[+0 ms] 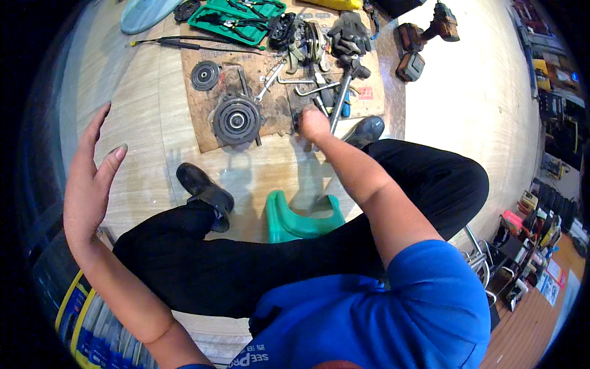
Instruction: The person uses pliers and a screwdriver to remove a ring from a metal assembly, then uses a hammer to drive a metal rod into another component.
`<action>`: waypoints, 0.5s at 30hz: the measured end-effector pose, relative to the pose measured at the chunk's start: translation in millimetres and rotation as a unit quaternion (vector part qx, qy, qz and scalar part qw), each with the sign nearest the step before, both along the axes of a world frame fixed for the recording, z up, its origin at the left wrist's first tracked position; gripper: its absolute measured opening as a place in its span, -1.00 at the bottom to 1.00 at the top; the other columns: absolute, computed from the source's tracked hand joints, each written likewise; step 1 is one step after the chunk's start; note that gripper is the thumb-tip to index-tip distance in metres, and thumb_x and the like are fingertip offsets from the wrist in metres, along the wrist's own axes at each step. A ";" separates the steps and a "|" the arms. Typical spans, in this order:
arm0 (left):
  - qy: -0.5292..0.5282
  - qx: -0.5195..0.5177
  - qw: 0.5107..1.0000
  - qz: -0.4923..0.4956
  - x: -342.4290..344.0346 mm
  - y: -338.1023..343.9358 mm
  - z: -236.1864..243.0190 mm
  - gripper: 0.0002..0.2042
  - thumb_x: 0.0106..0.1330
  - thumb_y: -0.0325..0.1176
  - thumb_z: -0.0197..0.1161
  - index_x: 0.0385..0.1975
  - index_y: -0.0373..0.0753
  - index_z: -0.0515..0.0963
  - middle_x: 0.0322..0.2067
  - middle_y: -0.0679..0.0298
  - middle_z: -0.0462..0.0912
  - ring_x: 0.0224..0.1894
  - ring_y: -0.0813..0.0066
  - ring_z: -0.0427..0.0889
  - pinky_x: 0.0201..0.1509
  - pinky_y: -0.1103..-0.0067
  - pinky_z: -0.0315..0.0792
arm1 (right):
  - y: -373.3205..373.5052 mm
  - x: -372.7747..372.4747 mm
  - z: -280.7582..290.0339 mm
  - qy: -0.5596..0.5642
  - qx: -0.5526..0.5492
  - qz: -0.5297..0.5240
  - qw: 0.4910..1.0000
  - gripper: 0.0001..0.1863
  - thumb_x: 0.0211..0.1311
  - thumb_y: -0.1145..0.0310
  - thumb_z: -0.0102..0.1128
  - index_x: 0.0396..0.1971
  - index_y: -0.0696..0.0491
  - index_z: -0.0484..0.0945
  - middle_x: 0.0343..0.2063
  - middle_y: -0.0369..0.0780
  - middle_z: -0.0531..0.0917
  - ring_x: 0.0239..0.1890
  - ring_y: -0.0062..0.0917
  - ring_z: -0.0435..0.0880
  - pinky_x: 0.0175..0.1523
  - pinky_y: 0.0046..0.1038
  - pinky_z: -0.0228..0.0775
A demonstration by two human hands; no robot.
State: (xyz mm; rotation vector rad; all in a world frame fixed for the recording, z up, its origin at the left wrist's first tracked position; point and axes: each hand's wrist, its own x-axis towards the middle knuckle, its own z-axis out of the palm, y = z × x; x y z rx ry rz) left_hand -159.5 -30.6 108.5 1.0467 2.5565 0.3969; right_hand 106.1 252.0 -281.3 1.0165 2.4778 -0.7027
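Note:
My left hand (89, 175) is raised at the left, fingers stretched out and thumb apart, holding nothing. Low over the near edge of a cardboard sheet (195, 123), my right hand (314, 124) is closed; a dark shape shows beside it, but what it grips is hidden. A long metal bar with a dark head (345, 86) passes just right of that hand. Left of it lies a round grooved pulley (236, 120) on a dark housing, with a smaller round disc (205, 75) beyond. A combination wrench (270, 80) and several hex keys (312, 90) lie farther up the sheet.
Dark gloves (350, 35), metal puller parts (307, 43) and a green tool case (230, 24) occupy the far side. Cordless power tools (442, 23) stand far right. A green plastic stool (301, 224) sits between my legs; black shoes (206, 190) flank the cardboard. Crowded shelves line the right.

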 end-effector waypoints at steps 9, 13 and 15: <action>0.008 0.001 1.000 -0.028 -3.8 -1.1 -1.1 -0.40 0.30 -0.19 0.20 0.34 -0.20 0.27 0.31 0.05 0.34 0.37 0.16 0.27 0.43 0.34 0.12 | 57.7 5.1 -1.1 0.027 0.097 -0.082 0.992 -0.70 0.23 0.30 0.08 -0.16 0.20 0.51 -0.10 0.11 0.56 -0.10 -0.02 0.65 0.01 -0.12 0.52; -0.001 -0.032 0.999 -0.015 -5.2 -5.2 2.1 -0.40 0.33 -0.23 0.16 0.36 -0.22 0.23 0.35 0.07 0.28 0.41 0.18 0.21 0.46 0.32 0.08 | 61.5 1.4 0.8 0.045 0.147 -0.152 0.976 -0.66 0.20 0.27 0.12 -0.12 0.20 0.49 -0.09 0.13 0.52 -0.04 0.00 0.59 0.04 -0.13 0.47; -0.002 -0.038 0.999 -0.010 -7.2 -5.6 0.8 -0.40 0.32 -0.23 0.16 0.36 -0.21 0.23 0.35 0.06 0.28 0.41 0.18 0.21 0.46 0.32 0.08 | 70.5 4.4 8.4 0.043 0.189 -0.181 0.964 -0.62 0.18 0.25 0.15 -0.10 0.20 0.47 -0.10 0.16 0.51 -0.03 0.02 0.56 0.05 -0.12 0.45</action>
